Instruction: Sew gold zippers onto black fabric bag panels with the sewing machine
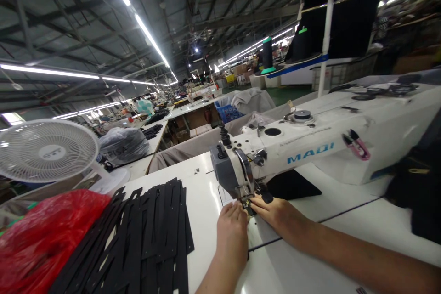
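Note:
A white sewing machine (296,147) with blue lettering stands on the white table. Right at its needle and presser foot (248,204), my two hands come together from either side. My left hand (233,225) is closed, its fingers curled and pressed together just left of the foot. My right hand (280,218) reaches in from the right with its fingertips pinched by the foot. Whatever the fingers hold there is too small and too hidden to name. Behind my right hand, a flat black fabric piece (292,186) lies under the machine arm.
Black strips (161,225) lie piled on the left of the table, beside a red plastic bag (51,239). A white fan (51,151) stands farther left. Pink-handled thread snips (358,146) sit on the machine body. Thread cones (268,55) stand above it.

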`<state>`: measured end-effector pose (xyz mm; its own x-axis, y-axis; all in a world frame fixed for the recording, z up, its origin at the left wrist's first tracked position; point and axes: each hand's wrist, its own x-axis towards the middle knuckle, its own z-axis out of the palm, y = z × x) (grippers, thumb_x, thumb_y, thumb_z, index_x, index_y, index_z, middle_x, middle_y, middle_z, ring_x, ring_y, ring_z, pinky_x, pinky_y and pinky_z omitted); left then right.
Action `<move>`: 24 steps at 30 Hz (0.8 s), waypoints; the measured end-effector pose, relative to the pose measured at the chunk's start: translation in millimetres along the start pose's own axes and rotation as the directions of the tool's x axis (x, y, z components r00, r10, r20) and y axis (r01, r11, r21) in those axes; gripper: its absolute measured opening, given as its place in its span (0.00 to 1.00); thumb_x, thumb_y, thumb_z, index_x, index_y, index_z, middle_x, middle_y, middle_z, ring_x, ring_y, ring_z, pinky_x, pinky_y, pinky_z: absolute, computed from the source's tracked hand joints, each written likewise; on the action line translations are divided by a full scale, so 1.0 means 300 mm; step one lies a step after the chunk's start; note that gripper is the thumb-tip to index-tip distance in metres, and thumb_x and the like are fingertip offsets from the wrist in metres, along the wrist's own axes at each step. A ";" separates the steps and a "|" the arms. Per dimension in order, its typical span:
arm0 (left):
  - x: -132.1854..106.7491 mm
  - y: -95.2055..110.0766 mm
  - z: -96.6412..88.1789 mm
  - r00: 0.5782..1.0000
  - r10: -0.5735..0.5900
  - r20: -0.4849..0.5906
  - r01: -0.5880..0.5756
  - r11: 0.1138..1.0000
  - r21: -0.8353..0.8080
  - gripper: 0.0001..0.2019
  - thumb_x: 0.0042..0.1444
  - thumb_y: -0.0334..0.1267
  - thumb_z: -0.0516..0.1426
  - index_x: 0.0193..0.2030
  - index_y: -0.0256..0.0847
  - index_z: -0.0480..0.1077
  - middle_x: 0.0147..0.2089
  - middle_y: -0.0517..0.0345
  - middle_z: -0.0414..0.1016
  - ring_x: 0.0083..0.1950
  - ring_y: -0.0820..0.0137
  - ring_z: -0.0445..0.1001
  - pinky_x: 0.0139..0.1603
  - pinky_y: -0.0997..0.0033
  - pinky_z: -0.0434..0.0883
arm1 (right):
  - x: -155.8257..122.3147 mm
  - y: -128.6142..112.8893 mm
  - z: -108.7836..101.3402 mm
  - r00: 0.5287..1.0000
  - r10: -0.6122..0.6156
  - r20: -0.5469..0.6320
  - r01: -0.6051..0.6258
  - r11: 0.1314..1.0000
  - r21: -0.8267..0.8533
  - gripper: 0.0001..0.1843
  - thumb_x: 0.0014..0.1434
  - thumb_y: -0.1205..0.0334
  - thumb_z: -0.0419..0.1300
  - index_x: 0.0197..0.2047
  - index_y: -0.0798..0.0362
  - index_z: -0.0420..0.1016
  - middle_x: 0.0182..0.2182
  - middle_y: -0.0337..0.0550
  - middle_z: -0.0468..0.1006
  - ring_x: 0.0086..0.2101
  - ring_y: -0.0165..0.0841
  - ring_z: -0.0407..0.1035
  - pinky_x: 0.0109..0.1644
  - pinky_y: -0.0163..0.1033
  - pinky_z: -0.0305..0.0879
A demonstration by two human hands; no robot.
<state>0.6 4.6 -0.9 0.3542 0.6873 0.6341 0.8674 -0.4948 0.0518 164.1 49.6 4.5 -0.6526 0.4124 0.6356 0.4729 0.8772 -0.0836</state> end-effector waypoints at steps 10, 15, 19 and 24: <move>-0.005 0.003 0.008 0.995 -0.084 -0.053 0.086 0.996 0.035 0.09 0.56 0.25 0.52 0.36 0.39 0.71 0.39 0.53 0.79 0.41 0.64 0.77 0.47 0.57 0.73 | 0.012 -0.010 -0.008 0.999 0.038 0.015 -0.040 0.995 0.097 0.16 0.56 0.78 0.47 0.35 0.53 0.72 0.32 0.43 0.77 0.36 0.33 0.73 0.40 0.34 0.70; -0.021 0.018 -0.065 0.990 -0.142 -0.023 0.141 0.989 -0.041 0.10 0.54 0.24 0.52 0.32 0.42 0.72 0.41 0.55 0.78 0.40 0.64 0.77 0.47 0.54 0.72 | -0.041 0.124 -0.088 0.987 0.086 0.136 -0.082 0.996 -0.036 0.25 0.44 0.78 0.51 0.45 0.53 0.71 0.47 0.50 0.73 0.48 0.43 0.67 0.50 0.51 0.65; -0.055 0.081 -0.025 0.996 0.034 -0.087 -0.045 0.992 -0.118 0.15 0.53 0.29 0.54 0.48 0.40 0.69 0.42 0.50 0.78 0.40 0.63 0.76 0.43 0.61 0.74 | -0.156 0.186 -0.147 0.976 0.215 0.021 -0.196 0.924 -0.328 0.21 0.41 0.79 0.47 0.34 0.55 0.75 0.36 0.53 0.77 0.36 0.44 0.71 0.39 0.51 0.69; -0.057 0.178 0.030 0.984 0.181 -0.001 -0.173 0.939 -0.298 0.18 0.54 0.33 0.55 0.52 0.47 0.69 0.46 0.56 0.77 0.46 0.63 0.75 0.51 0.62 0.70 | -0.330 -0.108 -0.176 0.992 0.016 -0.124 -0.023 0.998 -0.057 0.14 0.53 0.70 0.51 0.37 0.46 0.74 0.32 0.42 0.78 0.32 0.40 0.73 0.33 0.40 0.71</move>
<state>43.9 -28.9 -16.0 0.5047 0.5862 0.6337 0.6494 -0.7415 0.1688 244.6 -32.6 -15.2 -0.5666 0.3929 0.7243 0.5212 0.8517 -0.0543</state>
